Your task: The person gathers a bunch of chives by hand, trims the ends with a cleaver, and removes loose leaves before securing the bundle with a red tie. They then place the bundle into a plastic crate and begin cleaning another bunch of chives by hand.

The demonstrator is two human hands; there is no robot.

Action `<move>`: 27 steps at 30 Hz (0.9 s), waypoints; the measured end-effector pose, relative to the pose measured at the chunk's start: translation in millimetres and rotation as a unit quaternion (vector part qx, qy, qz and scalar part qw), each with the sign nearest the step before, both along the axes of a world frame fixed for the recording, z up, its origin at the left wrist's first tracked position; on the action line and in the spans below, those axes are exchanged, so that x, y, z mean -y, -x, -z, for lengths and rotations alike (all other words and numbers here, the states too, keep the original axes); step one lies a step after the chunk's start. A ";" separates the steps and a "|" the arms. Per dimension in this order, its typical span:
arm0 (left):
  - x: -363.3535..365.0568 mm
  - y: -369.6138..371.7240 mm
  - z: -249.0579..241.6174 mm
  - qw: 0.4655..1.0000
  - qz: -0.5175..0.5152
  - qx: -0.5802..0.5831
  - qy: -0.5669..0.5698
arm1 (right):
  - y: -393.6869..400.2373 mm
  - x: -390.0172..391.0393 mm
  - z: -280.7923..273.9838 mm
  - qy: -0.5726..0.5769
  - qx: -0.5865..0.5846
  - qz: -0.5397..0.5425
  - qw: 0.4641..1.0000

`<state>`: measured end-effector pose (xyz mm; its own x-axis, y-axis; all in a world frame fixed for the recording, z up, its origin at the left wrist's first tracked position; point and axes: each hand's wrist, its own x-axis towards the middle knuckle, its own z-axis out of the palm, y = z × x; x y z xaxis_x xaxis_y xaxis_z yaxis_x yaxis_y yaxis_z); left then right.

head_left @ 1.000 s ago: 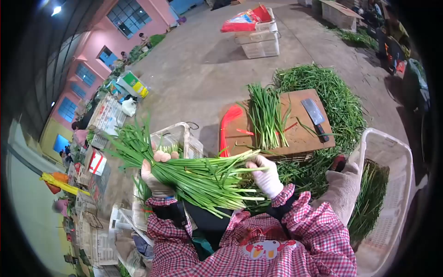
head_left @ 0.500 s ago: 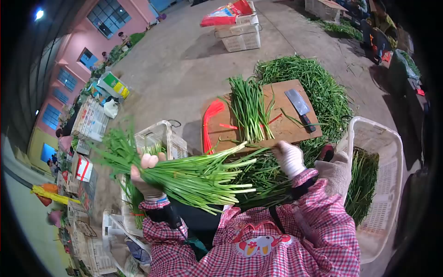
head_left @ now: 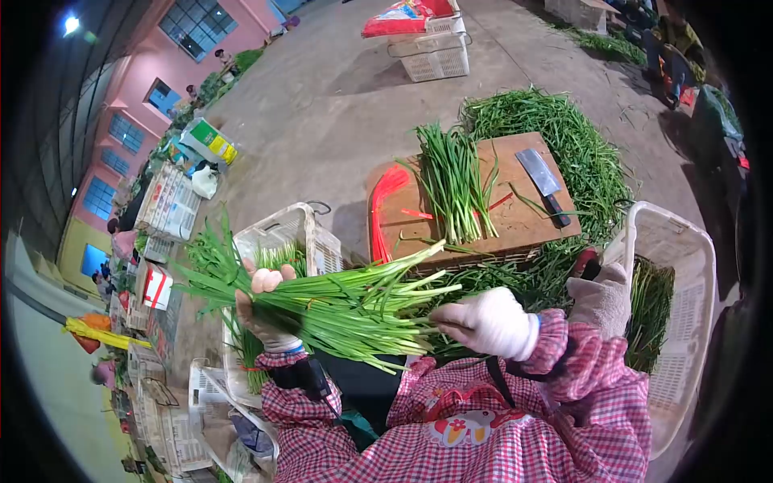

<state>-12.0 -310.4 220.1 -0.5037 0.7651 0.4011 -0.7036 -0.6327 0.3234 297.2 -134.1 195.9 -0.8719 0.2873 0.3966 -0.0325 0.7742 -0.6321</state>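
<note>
My left hand [head_left: 270,318] is closed round the leafy part of a loose bunch of garlic chives [head_left: 346,310], whose pale stalk ends point right. At those ends, my white-gloved right hand [head_left: 495,322] has its fingers pinched together on a stalk; the exact grip is partly hidden. Beyond the bunch, a wooden board [head_left: 515,225] carries a second bundle of chives [head_left: 455,189]. To the bundle's left hang red ties [head_left: 385,211], and a single red tie passes beneath it. A cleaver [head_left: 541,179] with a black handle lies on the board's right side.
A large heap of chives [head_left: 564,153] surrounds the board's far right. White plastic baskets stand at my right [head_left: 680,338] and left [head_left: 326,245], both holding chives. Farther off are stacked baskets [head_left: 435,60] with a red sack. Other people sit along the left wall.
My right hand has moved left and down from near the board to the stalk ends and closed there. My left hand keeps holding the bunch. The whole view has shifted slightly.
</note>
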 end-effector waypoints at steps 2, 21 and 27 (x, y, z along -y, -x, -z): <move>-4.8 -15.5 -9.2 0.999 -0.033 0.004 0.033 | 32.0 6.5 20.2 -0.030 0.013 0.040 0.999; -3.9 -4.9 4.0 0.988 -0.082 -0.080 0.105 | 20.0 -6.5 24.5 0.398 0.098 -0.147 0.900; 8.3 3.4 -2.5 0.987 -0.121 -0.067 0.080 | -56.6 -46.9 84.9 -0.054 0.488 -0.160 0.857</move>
<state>-15.3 -318.7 222.5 -0.6300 0.6883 0.3596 -0.4831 -0.7099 0.5125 353.7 -87.2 111.1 -0.8309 -0.0202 -0.5560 0.2496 0.8795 -0.4051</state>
